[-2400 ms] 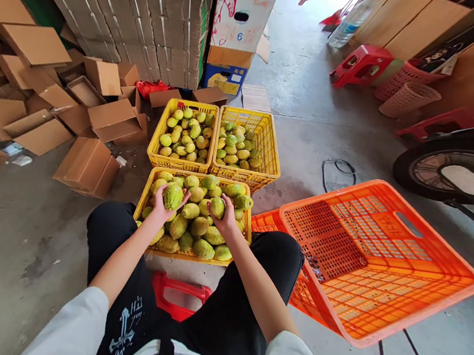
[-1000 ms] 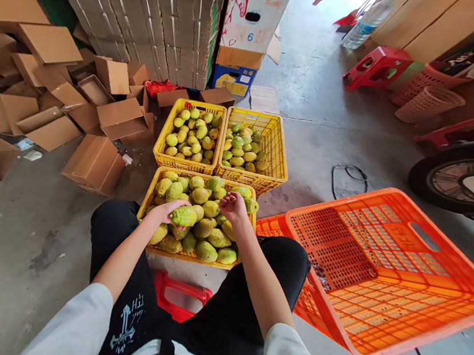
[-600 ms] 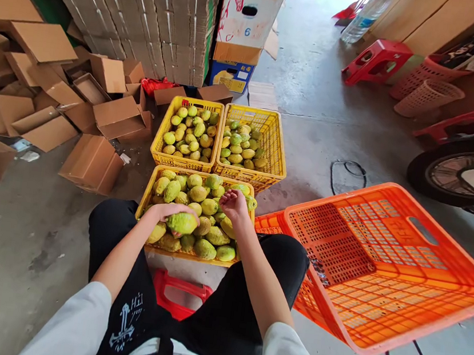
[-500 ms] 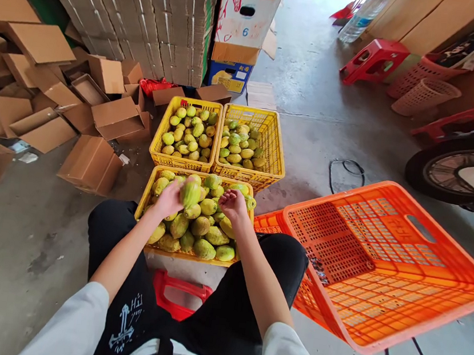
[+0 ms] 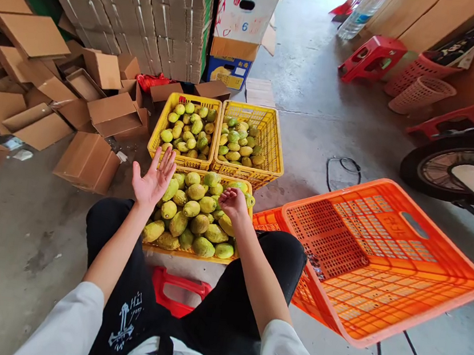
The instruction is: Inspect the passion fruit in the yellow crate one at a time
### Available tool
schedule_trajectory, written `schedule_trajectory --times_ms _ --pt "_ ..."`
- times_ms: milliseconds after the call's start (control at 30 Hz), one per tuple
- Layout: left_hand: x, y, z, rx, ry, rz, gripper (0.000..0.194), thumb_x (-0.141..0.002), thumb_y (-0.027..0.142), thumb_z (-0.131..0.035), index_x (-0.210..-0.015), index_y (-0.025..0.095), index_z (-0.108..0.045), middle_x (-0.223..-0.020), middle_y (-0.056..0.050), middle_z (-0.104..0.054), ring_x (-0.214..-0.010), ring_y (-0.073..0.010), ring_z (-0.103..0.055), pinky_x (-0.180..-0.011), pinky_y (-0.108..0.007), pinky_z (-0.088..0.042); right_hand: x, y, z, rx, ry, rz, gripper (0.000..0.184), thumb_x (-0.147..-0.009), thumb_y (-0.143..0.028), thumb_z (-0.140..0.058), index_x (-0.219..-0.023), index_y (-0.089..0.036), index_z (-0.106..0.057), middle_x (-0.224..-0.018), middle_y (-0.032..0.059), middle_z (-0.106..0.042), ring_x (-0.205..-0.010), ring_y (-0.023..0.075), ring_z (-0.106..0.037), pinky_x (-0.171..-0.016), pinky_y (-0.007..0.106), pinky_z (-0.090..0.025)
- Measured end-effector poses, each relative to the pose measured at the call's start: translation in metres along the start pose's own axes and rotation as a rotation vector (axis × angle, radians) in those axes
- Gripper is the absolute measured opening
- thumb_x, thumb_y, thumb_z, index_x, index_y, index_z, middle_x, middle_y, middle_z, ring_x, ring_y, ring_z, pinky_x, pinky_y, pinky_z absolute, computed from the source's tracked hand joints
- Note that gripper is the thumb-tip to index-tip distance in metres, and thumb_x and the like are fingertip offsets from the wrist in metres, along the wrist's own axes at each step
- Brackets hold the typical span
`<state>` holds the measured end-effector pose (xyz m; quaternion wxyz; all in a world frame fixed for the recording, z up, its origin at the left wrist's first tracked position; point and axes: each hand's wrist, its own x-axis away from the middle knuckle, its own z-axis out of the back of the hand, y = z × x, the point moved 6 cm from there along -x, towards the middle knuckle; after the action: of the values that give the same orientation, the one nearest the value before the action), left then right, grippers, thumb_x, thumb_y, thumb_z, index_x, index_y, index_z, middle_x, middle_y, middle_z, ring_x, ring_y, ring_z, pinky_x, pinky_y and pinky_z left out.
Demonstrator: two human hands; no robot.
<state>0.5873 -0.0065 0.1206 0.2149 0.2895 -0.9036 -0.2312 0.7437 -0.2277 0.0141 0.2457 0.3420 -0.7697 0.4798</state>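
Left hand [image 5: 152, 181] open (fingers spread, empty), over near crate's [image 5: 193, 255] left edge; right hand [image 5: 234, 203] half-curled by its right edge.

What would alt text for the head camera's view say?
Two bare hands over a yellow crate of yellow-green fruit: left hand open, fingers spread; right hand loosely curled. Beyond stand two more yellow crates of fruit; an orange crate is at right.
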Motion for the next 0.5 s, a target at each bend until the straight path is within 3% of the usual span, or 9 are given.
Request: schedule_trajectory --times_ms 200,333,433,500 --pt "0.001 -0.001 0.003 -0.109 -0.058 -0.007 0.091 -0.129 0.085 -0.044 -0.207 0.037 -0.044 -0.214 -0.01 -0.046 -0.204 -0.0319 -0.029 -0.16 -0.062 -0.043 -0.005 0.001 0.004 -0.01 -0.006 -0.017 0.037 -0.106 -0.017 -0.068 -0.087 -0.031 -0.04 -0.069 -0.0065 -0.04 -0.061 0.0164 -0.036 -0.058 0.023 -0.043" --pt "-0.009 0.0 0.01 -0.319 -0.109 -0.034 0.097 -0.122 0.094 -0.049 -0.203 0.04 -0.052 -0.212 -0.01 -0.05 -0.204 -0.0378 -0.031 -0.157 -0.067 -0.047 -0.01 0.001 0.006 -0.013 -0.011 -0.036 0.038 -0.105 -0.016 -0.069 -0.083 -0.03 -0.041 -0.069 -0.0071 -0.039 -0.059 0.0154 -0.039 -0.056 0.02 -0.044" --pt "-0.023 -0.01 0.023 -0.729 -0.193 0.031 0.098 -0.12 0.096 -0.049 -0.198 0.037 -0.061 -0.208 -0.012 -0.055 -0.201 -0.0457 -0.037 -0.155 -0.072 -0.047 -0.013 -0.001 0.007 -0.016 -0.025 -0.029 0.039 -0.103 -0.017 -0.073 -0.084 -0.031 -0.042 -0.069 -0.008 -0.039 -0.059 0.0157 -0.038 -0.055 0.02 -0.045" --pt "-0.027 -0.026 0.038 -1.214 -0.28 0.177 0.096 -0.117 0.09 -0.06 -0.192 0.031 -0.068 -0.207 -0.016 -0.056 -0.2 -0.0537 -0.035 -0.156 -0.078 -0.04 -0.014 -0.002 0.008 -0.021 -0.021 -0.023 0.037 -0.102 -0.018 -0.074 -0.086 -0.033 -0.044 -0.068 -0.008 -0.04 -0.06 0.0173 -0.039 -0.054 0.022 -0.045"
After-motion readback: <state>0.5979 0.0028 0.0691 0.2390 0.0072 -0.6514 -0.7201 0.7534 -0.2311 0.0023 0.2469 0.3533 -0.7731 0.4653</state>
